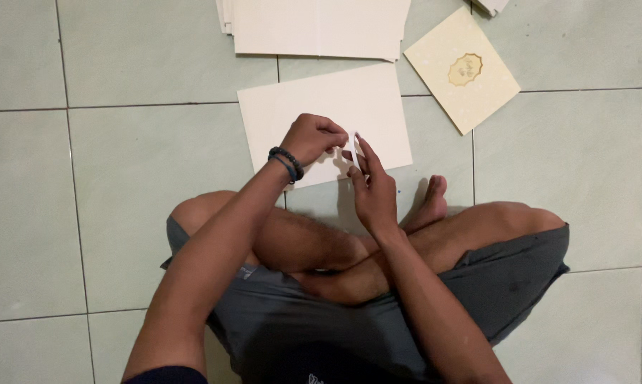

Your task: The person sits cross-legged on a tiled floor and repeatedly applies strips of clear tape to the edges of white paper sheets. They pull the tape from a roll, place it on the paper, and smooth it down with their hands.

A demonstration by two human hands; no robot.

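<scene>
A person sits cross-legged on a pale green tiled floor (121,178) and looks down at both hands. The hands meet in front of the knees, above a big cream sheet of paper (314,107) that lies flat on the floor.

The left hand (312,136) is curled up. Its fingertips pinch one end of a small white strip (354,146). The strip is thin and stands almost straight up between the two hands. It may be a bit of tape or paper; it is too small to tell. A dark bead bracelet (287,162) sits on the left wrist.

The right hand (373,186) is just beside the left hand, on the right. Its fingers are long and point away from the person. The thumb and first finger hold the other side of the white strip, so both hands are grasping it. The strip is over the near right part of the cream sheet.

Farther away, at the top, lies a stack of cream sheets (314,28). To the right of it lies a yellow card (463,71), turned at a slant, with a gold shape in its middle. A bit of another pale thing (491,6) peeks in at the top edge.

The person wears grey shorts (321,334). A bare foot (432,199) sticks out near the right hand.
</scene>
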